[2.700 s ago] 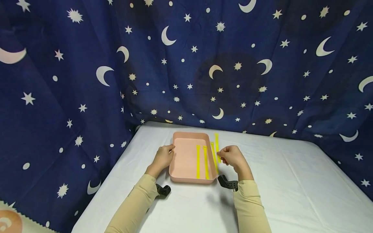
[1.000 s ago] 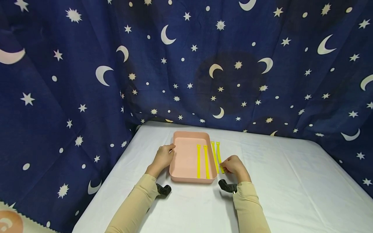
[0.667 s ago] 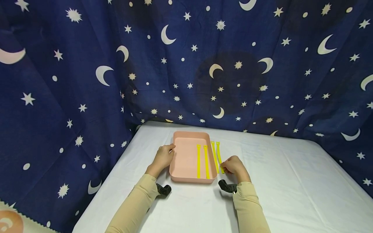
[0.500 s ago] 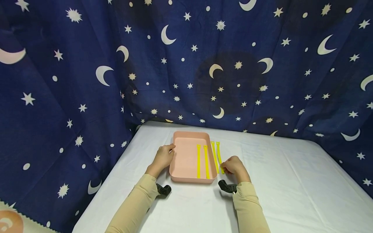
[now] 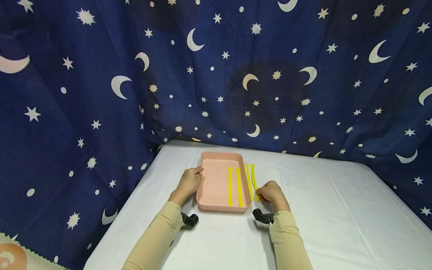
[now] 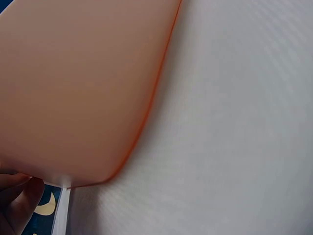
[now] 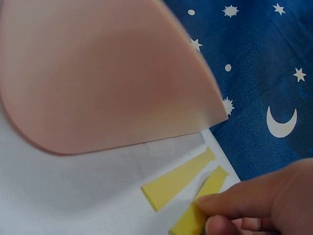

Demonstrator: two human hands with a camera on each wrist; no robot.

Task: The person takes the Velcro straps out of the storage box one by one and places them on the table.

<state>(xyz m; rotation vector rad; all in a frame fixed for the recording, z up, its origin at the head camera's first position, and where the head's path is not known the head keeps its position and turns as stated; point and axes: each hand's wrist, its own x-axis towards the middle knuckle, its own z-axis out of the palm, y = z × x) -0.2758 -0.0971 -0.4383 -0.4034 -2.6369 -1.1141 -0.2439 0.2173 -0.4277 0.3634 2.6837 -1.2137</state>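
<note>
A person in beige sleeves works at a white-covered counter (image 5: 324,210) set against a dark blue curtain (image 5: 84,93) printed with moons and stars. The left hand (image 5: 189,181) rests against the left wall of a shallow pink tray (image 5: 216,180), fingers curled over its rim; the left wrist view shows only a fingertip beside the tray's outer wall, so the tightness of the grip cannot be told. The right hand (image 5: 272,192) lies on the counter just right of the tray, its thumb and forefinger pinching the near end of the outermost yellow strip (image 5: 254,180), seen close in the right wrist view (image 7: 195,215). A second yellow strip (image 5: 248,180) lies on the counter between that one and the tray's right wall, roughly parallel to it. Two more yellow strips (image 5: 234,185) lie side by side inside the tray, along its right half.
</note>
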